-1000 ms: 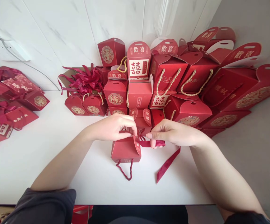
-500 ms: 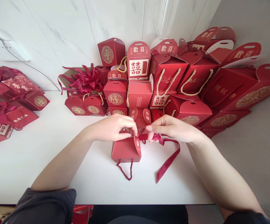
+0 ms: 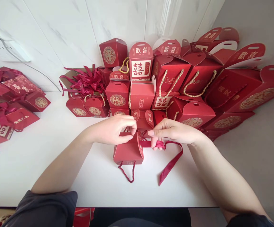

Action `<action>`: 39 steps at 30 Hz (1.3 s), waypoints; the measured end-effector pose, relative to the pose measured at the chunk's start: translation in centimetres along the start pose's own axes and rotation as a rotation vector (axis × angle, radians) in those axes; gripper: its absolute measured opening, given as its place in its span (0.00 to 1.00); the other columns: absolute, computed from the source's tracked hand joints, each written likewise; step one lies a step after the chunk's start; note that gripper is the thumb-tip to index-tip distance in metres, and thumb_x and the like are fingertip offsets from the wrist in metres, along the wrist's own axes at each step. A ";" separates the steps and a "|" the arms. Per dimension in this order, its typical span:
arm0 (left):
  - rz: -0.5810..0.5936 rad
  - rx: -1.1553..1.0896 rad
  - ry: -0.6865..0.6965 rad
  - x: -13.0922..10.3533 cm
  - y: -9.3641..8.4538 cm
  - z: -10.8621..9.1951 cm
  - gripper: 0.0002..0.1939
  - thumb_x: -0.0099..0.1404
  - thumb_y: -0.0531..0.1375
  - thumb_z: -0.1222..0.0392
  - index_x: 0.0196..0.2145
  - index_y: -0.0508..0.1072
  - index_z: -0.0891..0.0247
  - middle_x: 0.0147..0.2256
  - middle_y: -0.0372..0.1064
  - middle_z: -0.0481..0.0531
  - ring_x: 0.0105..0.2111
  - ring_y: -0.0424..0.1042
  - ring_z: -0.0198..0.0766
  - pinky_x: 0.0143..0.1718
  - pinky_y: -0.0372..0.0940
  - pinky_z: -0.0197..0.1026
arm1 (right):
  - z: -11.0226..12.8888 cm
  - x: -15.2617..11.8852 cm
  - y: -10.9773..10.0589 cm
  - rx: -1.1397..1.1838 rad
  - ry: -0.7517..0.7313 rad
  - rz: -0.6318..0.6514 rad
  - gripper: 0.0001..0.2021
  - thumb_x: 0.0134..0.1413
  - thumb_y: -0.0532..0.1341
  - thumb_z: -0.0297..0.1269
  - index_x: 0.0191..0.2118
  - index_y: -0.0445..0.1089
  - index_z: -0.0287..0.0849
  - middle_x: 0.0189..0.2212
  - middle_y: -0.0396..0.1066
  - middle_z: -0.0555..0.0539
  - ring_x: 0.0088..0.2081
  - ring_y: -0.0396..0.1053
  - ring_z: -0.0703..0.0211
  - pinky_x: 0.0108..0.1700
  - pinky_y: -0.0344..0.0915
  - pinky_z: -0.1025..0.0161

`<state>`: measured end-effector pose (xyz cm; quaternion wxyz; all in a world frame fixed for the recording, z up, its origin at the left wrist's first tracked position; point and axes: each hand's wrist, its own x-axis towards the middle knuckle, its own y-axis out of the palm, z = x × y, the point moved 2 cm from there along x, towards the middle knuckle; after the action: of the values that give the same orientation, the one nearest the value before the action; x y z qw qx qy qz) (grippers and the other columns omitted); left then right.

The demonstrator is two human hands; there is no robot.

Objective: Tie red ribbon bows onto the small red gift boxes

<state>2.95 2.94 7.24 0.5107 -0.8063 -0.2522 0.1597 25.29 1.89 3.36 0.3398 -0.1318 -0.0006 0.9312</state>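
A small red gift box [image 3: 128, 152] with a dark red cord handle [image 3: 133, 175] sits in front of me on the table. Over its top, my left hand [image 3: 115, 129] has its fingers curled, thumb and forefinger nearly meeting; whether something thin is between them is hidden. My right hand [image 3: 172, 131], right of the box, is closed on a dark red ribbon [image 3: 175, 160]. From the box's right flap the ribbon runs to these fingers, and its loose end trails toward me on the table.
Red gift boxes [image 3: 140, 67] stand stacked along the back and right. A heap of ribbons [image 3: 88, 80] lies in an open container behind two small boxes [image 3: 95, 108]. Ribboned boxes [image 3: 25, 118] gather at the far left. A cable [image 3: 30, 69] hangs along the tiled wall.
My left fingers have shifted slightly left, off the box's flap. My right hand has lowered a little with the ribbon in it. The box stays in place.
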 end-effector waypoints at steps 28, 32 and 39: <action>-0.190 -0.132 -0.224 -3.9 -4.1 -2.2 0.14 0.69 0.55 0.51 0.30 0.70 0.63 0.31 0.68 0.47 0.32 0.66 0.33 0.34 0.60 0.35 | 4.1 1.8 3.5 -0.263 -0.562 -0.092 0.10 0.65 0.59 0.38 0.38 0.76 0.40 0.42 0.76 0.44 0.41 0.72 0.59 0.47 0.67 0.60; -0.163 -0.048 -0.424 -5.1 -3.7 -1.7 0.22 0.57 0.65 0.41 0.27 0.65 0.62 0.25 0.65 0.45 0.26 0.64 0.32 0.26 0.58 0.34 | 4.9 3.3 3.7 0.003 -0.573 -0.166 0.12 0.61 0.63 0.42 0.35 0.76 0.38 0.32 0.76 0.47 0.36 0.72 0.61 0.43 0.69 0.62; 0.280 -0.279 -0.605 -5.2 0.3 0.4 0.22 0.60 0.60 0.39 0.26 0.68 0.62 0.23 0.68 0.47 0.22 0.64 0.33 0.23 0.58 0.36 | 3.4 4.8 4.4 -0.052 -0.398 0.015 0.15 0.61 0.62 0.45 0.33 0.77 0.38 0.30 0.77 0.48 0.33 0.72 0.63 0.42 0.69 0.64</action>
<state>-1.46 0.11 6.82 0.2712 -0.8113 -0.2984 0.4233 18.14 1.82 5.04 0.3225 0.0460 -0.0910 0.9411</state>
